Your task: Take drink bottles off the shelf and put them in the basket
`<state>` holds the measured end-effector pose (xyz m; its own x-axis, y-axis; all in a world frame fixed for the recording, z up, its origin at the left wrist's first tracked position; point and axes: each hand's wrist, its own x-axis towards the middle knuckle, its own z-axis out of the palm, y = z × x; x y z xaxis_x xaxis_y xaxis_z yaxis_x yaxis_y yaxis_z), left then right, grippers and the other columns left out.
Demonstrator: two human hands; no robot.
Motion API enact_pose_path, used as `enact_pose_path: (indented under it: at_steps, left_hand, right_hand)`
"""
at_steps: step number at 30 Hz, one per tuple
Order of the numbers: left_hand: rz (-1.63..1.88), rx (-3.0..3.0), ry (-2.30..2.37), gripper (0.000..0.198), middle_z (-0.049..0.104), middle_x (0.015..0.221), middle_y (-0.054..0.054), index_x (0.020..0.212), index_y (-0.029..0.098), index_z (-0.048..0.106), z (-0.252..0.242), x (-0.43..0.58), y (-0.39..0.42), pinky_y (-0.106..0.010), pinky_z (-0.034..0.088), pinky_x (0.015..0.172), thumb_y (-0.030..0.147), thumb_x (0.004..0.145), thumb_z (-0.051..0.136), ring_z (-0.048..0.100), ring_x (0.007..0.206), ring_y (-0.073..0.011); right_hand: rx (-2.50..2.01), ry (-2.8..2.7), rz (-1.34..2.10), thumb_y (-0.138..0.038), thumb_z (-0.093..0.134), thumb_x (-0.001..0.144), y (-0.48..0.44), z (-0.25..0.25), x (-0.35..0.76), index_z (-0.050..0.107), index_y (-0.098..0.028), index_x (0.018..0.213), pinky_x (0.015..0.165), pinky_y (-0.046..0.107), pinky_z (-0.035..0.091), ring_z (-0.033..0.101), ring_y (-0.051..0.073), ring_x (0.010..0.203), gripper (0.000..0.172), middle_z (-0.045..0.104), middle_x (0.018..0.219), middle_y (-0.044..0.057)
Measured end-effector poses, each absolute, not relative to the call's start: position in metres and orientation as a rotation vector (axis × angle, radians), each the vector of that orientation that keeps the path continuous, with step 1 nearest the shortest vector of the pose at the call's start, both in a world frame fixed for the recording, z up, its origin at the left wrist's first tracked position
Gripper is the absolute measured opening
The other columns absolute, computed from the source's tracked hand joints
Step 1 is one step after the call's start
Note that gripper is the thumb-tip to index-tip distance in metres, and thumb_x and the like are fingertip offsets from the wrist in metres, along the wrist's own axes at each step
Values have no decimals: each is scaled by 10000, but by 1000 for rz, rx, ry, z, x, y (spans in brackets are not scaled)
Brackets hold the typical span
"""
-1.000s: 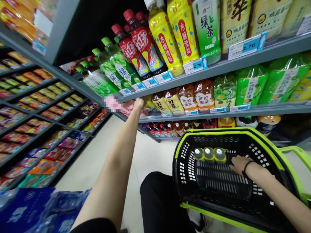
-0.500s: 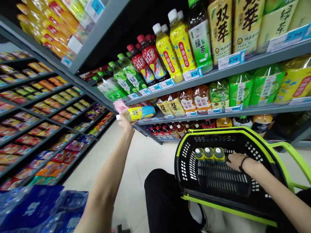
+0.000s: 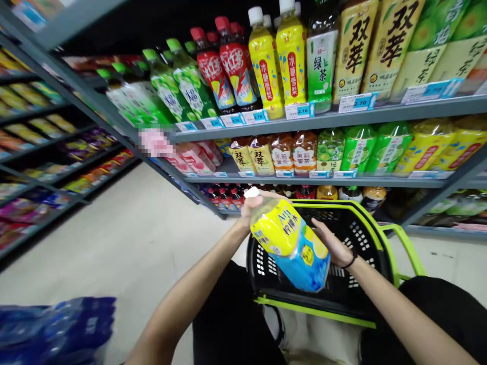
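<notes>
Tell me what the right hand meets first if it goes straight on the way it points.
Probably the far wall of the basket, though the bottle lies so close to the line of the right hand that it might be brushed first; depth is unclear.

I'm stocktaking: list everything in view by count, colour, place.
basket: one, black and lime, lower centre
held bottle: one, yellow and blue, over basket
upper bottles: many, mixed colours, upper shelf
lower bottles: many, mixed, two shelves beneath
shelves: several, grey, throughout
price tags: many, white, blue, shelf edges
packets: many, mixed, left shelves
wrapped packs: count unclear, blue, lower left
floor: one, pale, below
wristband: one, dark, right wrist
left hand: one, gripping bottle's neck
right hand: one, beside bottle
legs: two, black, flanking basket
</notes>
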<state>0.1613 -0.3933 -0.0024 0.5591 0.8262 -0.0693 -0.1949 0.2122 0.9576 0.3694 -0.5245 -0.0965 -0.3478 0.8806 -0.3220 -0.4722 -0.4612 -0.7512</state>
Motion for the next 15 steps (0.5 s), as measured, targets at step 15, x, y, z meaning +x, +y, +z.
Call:
enact_pose_path:
  at_steps: [15]
  left_hand:
    - [642, 1513, 588, 887, 749, 1320, -165, 1501, 193, 587, -59, 193, -408, -442, 605, 970, 660, 788, 832, 741, 1141, -332]
  right_hand:
    - [-1085, -548, 1559, -634, 977, 627, -560, -115, 360, 734, -189, 1078, 1001, 517, 626, 788, 350, 1070, 679, 824, 1098, 120]
